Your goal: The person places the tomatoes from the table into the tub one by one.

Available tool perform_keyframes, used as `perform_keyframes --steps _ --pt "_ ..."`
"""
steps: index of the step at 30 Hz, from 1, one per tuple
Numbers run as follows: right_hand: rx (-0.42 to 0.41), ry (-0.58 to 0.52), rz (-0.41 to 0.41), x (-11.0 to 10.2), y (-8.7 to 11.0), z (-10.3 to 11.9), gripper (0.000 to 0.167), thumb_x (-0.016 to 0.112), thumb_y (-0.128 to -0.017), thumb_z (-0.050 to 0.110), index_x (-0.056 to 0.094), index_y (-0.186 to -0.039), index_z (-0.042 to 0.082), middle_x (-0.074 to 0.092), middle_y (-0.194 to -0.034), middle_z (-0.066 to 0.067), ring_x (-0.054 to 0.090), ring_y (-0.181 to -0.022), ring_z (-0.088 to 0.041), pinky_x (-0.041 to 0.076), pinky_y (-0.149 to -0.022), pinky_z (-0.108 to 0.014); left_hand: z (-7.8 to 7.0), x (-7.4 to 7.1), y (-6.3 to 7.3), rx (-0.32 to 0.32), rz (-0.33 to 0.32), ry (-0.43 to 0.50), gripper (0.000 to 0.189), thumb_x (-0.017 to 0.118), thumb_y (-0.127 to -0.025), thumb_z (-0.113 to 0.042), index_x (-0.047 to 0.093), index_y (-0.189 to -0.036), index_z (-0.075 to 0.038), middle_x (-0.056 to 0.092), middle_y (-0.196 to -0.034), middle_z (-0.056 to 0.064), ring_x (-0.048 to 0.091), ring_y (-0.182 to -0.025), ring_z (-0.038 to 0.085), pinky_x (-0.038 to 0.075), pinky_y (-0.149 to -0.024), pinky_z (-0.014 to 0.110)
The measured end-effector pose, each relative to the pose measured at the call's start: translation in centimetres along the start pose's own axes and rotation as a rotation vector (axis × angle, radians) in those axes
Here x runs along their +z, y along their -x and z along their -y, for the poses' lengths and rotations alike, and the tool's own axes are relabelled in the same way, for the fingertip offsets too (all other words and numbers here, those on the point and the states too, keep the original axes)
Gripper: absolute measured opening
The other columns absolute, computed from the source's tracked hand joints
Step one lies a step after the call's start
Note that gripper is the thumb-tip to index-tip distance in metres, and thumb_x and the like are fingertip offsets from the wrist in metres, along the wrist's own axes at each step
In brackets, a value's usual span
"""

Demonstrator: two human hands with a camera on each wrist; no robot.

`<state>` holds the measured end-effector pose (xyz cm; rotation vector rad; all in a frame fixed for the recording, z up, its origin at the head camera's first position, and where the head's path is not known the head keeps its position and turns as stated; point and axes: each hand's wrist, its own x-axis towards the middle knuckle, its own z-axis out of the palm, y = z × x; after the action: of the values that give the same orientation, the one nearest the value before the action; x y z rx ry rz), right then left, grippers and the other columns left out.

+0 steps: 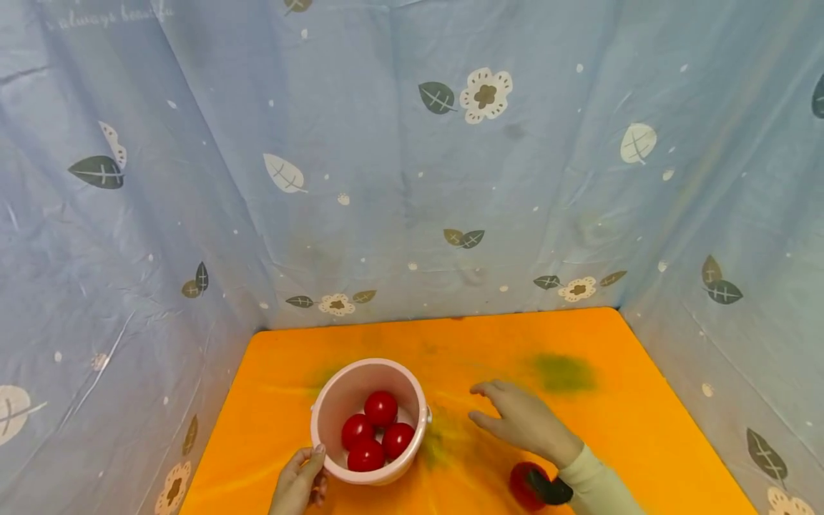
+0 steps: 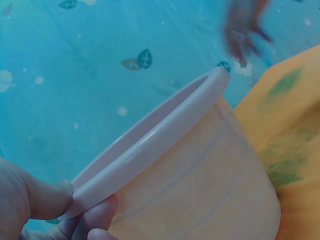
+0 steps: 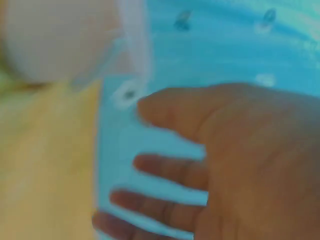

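Observation:
A pale pink bucket (image 1: 407, 468) stands on the table with several glossy red balls (image 1: 365, 455) inside. My left hand (image 1: 299, 481) pinches its near left rim, thumb over the lip and fingers beneath, as the left wrist view shows close up at the rim (image 2: 145, 145). To the right of the bucket, my right hand (image 1: 524, 418) hovers with fingers spread and nothing in them. Below my right wrist lies a red round thing (image 1: 524, 486), with a dark piece (image 1: 552, 491) overlapping it beside the sleeve.
An orange cloth (image 1: 483, 343) with green patches covers the table. Blue-grey curtains (image 1: 386, 214) printed with leaves and flowers rise along the back and both sides.

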<state>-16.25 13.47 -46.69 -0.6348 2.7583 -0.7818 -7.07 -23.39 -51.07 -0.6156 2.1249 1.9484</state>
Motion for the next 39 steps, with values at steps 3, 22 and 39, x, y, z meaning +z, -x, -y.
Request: perform_keyframes --steps 3,22,39 --pt "0.143 0.014 -0.005 2.4 2.7 -2.6 0.047 0.069 -0.093 0.05 0.064 -0.127 0.018 0.062 -0.128 -0.007 0.062 -0.106 -0.024 0.055 -0.067 -0.039 0.0 0.1 0.0 -0.013 -0.01 -0.007 0.033 0.047 -0.108 -0.031 0.048 -0.112 0.002 0.054 -0.071 0.001 0.049 -0.057 0.013 0.047 -0.052 0.025" --pt "0.293 -0.032 0.097 9.3 7.1 -6.4 0.049 0.081 -0.08 0.029 0.062 -0.123 0.015 0.057 -0.125 -0.011 0.051 -0.105 -0.034 0.053 -0.065 -0.047 0.0 0.3 -0.2 -0.043 -0.02 0.014 0.032 0.046 -0.108 -0.032 0.049 -0.11 0.0 0.055 -0.069 0.001 0.048 -0.054 0.013 0.045 -0.05 0.025" --pt "0.279 -0.135 0.115 7.4 6.0 -6.6 0.063 0.08 -0.084 0.038 0.057 -0.136 0.012 0.059 -0.129 -0.014 0.058 -0.109 -0.036 0.057 -0.073 -0.058 -0.2 0.1 -0.3 -0.026 -0.017 -0.013 0.032 0.046 -0.108 -0.031 0.049 -0.109 0.001 0.054 -0.07 0.001 0.048 -0.055 0.013 0.045 -0.05 0.025"
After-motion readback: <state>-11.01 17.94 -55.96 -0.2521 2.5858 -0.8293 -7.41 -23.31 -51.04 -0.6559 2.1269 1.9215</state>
